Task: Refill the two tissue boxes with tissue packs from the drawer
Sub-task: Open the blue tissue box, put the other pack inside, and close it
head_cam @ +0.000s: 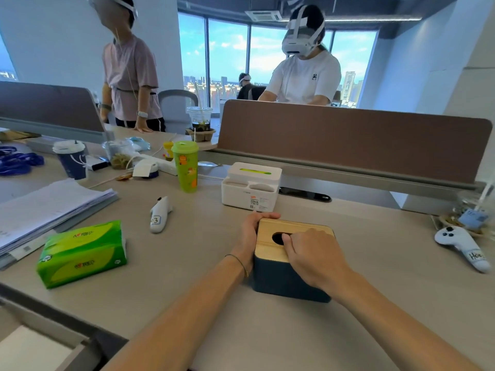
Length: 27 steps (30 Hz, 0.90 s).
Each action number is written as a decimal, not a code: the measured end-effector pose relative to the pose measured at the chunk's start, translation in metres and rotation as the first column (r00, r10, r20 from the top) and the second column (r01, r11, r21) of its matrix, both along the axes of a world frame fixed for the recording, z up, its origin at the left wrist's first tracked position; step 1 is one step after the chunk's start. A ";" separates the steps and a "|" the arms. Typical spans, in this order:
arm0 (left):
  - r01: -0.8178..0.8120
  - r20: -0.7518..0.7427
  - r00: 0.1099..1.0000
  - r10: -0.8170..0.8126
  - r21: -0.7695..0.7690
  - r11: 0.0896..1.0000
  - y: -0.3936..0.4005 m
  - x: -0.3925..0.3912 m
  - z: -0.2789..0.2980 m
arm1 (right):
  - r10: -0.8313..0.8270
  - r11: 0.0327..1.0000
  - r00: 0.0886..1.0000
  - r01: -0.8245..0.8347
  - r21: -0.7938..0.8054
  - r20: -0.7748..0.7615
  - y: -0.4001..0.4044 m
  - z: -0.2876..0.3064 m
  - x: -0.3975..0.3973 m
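A dark blue tissue box [278, 279] with a wooden lid [270, 246] stands on the desk in front of me. My left hand [250, 234] grips the box's far left corner. My right hand [313, 254] lies on the lid, a finger reaching into its dark oval slot. Behind it stands a white tissue box [250, 187] with a green pack showing in its top slot. A green tissue pack [83, 254] lies on the desk to the left. An open drawer [40, 344] shows at the bottom left.
A green cup [186, 166], a dark paper cup [71, 159], a paper stack [51, 204] and two white controllers [160, 214] [462, 246] sit on the desk. A brown divider [348, 140] runs behind. Two people wearing headsets are beyond it.
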<state>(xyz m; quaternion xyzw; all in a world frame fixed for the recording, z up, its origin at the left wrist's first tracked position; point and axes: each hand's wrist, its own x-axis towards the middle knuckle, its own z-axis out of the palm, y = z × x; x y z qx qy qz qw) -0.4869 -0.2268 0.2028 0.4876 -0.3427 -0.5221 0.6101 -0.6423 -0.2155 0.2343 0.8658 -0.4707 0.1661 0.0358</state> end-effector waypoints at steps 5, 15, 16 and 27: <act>0.019 -0.062 0.998 -0.017 0.026 0.999 0.001 -0.003 0.003 | -0.003 1.000 1.000 0.004 -0.028 0.015 -0.003 0.001 0.001; 0.329 0.855 0.512 0.086 -0.288 0.899 0.012 0.025 0.062 | 0.073 0.993 0.991 -0.062 -0.102 0.111 -0.009 0.042 -0.020; 0.405 0.930 0.364 0.059 -0.215 0.889 0.014 0.024 0.073 | 0.075 0.991 0.992 -0.062 -0.122 0.100 -0.011 0.047 -0.025; 0.591 0.981 -0.086 -0.176 0.193 0.783 -0.001 -0.094 0.103 | -0.069 0.997 0.995 0.072 -0.039 0.074 -0.008 0.054 -0.139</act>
